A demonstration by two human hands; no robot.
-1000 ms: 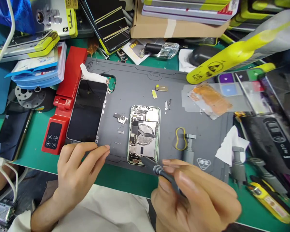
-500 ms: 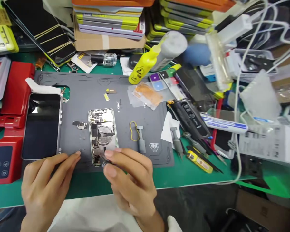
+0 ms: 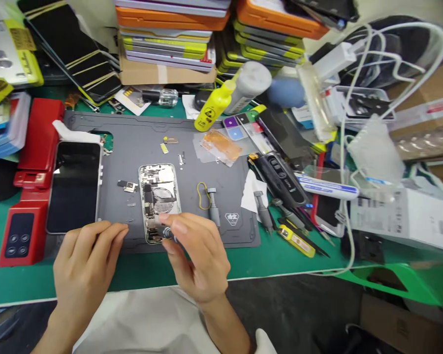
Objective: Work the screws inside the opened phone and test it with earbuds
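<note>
An opened phone body [image 3: 170, 178] lies on the grey mat, with its inner boards and a round coil bare. Over its lower end, my right hand [image 3: 201, 253] pinches what looks like a dark ridged screwdriver [image 3: 166, 231] between thumb and fingers; its tip is hidden. My left hand [image 3: 86, 255] rests at the mat's front edge, thumb and fingertips drawn together; anything between them is too small to make out. Just beyond those fingertips lies a thin sliver of a part [image 3: 130, 220]. A small metal bracket part [image 3: 127, 186] sits left of the phone body.
A dark phone screen [image 3: 76, 189] leans by a red device [image 3: 20, 236] at left. Right of the phone body are a yellow rubber band [image 3: 199, 196] and a grey screwdriver [image 3: 213, 209]. A yellow bottle [image 3: 214, 105], a black pen-like tool [image 3: 286, 177] and a utility knife [image 3: 297, 241] lie farther off.
The camera view has shifted a little. My right hand has tilted the dark screwdriver, still over the phone's lower end. My left fingertips have drawn closer together beside the sliver.
</note>
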